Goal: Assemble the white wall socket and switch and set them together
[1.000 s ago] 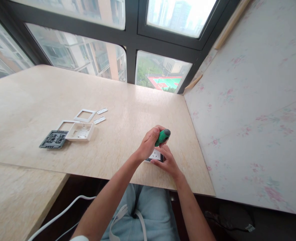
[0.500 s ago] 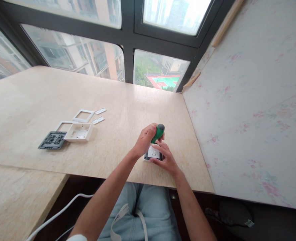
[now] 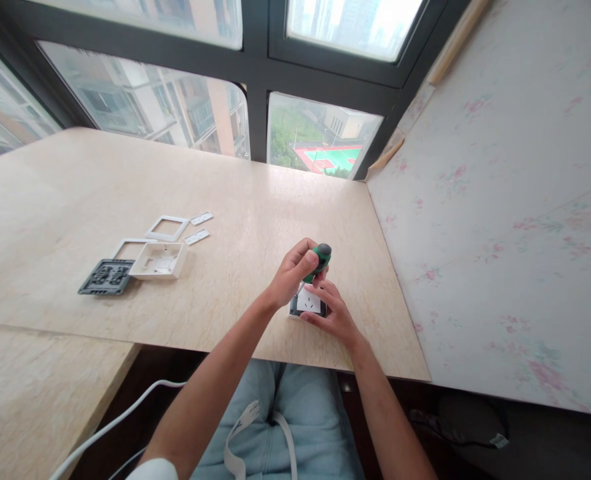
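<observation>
My left hand (image 3: 295,270) is wrapped round the green and black handle of a screwdriver (image 3: 320,259). Its thin shaft slants down to the left, toward the upper left part of a wall socket (image 3: 308,303); the exact spot of the tip is hard to make out. The socket has a white face with slots and a dark frame, and sits in a white box on the counter. My right hand (image 3: 331,313) grips the socket from its right side, thumb at the near edge and fingers at the far edge, partly covering it.
Left on the counter (image 3: 255,207) lie a white back box (image 3: 159,260), a dark grey socket module (image 3: 106,277), a white square frame (image 3: 167,228), another frame (image 3: 130,244) partly hidden, and two small white strips (image 3: 197,237). A papered wall (image 3: 500,220) bounds the right; windows stand behind.
The screwdriver handle has turned and tilted slightly to the right in my left hand, so its shaft now shows. My right hand stays on the socket. The view has shifted slightly.
</observation>
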Action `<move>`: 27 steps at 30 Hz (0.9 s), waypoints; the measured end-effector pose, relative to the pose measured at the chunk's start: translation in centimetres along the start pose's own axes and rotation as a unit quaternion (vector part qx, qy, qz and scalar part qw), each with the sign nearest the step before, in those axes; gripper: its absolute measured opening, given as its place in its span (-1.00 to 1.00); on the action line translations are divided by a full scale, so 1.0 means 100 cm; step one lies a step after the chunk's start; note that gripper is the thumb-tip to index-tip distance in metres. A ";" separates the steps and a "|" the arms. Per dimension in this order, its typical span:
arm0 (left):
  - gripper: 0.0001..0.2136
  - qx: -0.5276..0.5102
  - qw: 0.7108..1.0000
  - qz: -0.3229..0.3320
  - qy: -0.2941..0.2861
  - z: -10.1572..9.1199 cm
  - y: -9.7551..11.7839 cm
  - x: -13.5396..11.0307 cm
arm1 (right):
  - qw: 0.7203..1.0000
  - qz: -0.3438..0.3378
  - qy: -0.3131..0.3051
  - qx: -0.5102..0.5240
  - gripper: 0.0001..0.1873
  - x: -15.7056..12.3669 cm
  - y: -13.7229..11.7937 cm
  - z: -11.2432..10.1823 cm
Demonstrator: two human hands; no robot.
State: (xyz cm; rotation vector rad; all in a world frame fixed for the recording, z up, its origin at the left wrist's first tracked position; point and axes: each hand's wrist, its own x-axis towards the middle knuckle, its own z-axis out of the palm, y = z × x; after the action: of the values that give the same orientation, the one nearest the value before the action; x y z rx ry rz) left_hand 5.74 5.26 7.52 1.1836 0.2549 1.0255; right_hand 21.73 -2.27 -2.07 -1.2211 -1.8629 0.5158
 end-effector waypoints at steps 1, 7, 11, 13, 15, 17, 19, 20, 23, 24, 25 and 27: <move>-0.50 0.010 1.000 -0.001 -0.001 0.000 0.002 0.000 | 1.000 0.003 -0.001 -0.001 -0.41 0.000 0.000 0.000; -0.29 0.060 0.994 -0.084 -0.025 0.000 0.004 0.005 | 1.000 -0.008 0.003 0.011 -0.44 0.001 -0.001 0.000; -0.33 0.050 0.995 -0.064 -0.060 -0.001 -0.002 0.002 | 1.000 0.004 -0.001 0.017 -0.48 0.003 -0.003 -0.001; -0.40 0.053 0.994 -0.065 -0.073 -0.001 -0.002 -0.001 | 1.000 0.004 -0.010 0.016 -0.52 0.004 -0.004 -0.002; -0.43 0.052 0.991 -0.083 -0.095 -0.001 0.000 -0.003 | 1.000 0.003 -0.012 0.015 -0.55 0.004 -0.005 -0.003; -0.46 0.049 0.989 -0.089 -0.108 -0.001 0.002 -0.005 | 1.000 0.011 -0.009 0.013 -0.52 0.003 -0.004 -0.002; -0.46 0.061 0.991 -0.075 -0.090 -0.001 0.002 -0.006 | 1.000 0.012 -0.005 0.008 -0.47 0.002 -0.002 -0.002; -0.44 0.069 0.993 -0.069 -0.068 -0.001 0.002 -0.005 | 1.000 0.007 -0.004 0.006 -0.45 0.002 -0.002 -0.001; -0.31 0.057 0.996 -0.073 -0.001 0.000 0.001 -0.004 | 1.000 -0.012 0.001 0.007 -0.43 0.001 0.001 0.000; -0.29 0.040 0.996 -0.077 0.016 0.000 0.001 -0.003 | 1.000 -0.015 0.005 0.008 -0.43 0.000 0.001 0.000; -0.28 0.022 0.996 -0.077 0.029 0.001 0.001 -0.003 | 1.000 -0.015 0.007 0.010 -0.43 0.000 0.002 0.000; -0.27 -0.009 0.997 -0.067 0.042 0.001 0.002 -0.002 | 1.000 -0.010 0.010 0.012 -0.43 0.000 0.002 0.001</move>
State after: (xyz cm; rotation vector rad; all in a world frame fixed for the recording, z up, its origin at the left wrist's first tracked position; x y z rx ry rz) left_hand 5.57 5.00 7.71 1.0938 0.3847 0.9597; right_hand 21.79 -2.18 -2.28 -1.1862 -1.8455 0.5102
